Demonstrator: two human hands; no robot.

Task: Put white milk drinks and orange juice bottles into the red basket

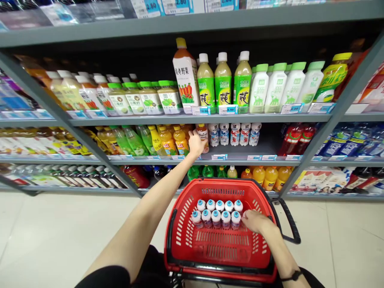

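On the middle shelf, my left hand (196, 143) has its fingers round the left side of a juice bottle (203, 138) with an orange cap, which stands upright at the shelf front. My right hand (257, 222) is inside the red shopping basket (219, 264), at the right end of two rows of small white bottles (216, 217) with blue-and-white caps. Its fingers are curled closed; a pale bit shows at the fingertips, but what they hold is mostly hidden. Similar small white bottles (235, 134) stand on the shelf just right of the juice bottle.
Orange drink bottles (181, 140) stand left of my left hand. Above, a shelf edge (255, 119) carries price tags and taller bottles, among them a carrot-label juice bottle (185, 80). The basket's black handle (289, 224) sticks out to the right over the tiled floor (345, 240).
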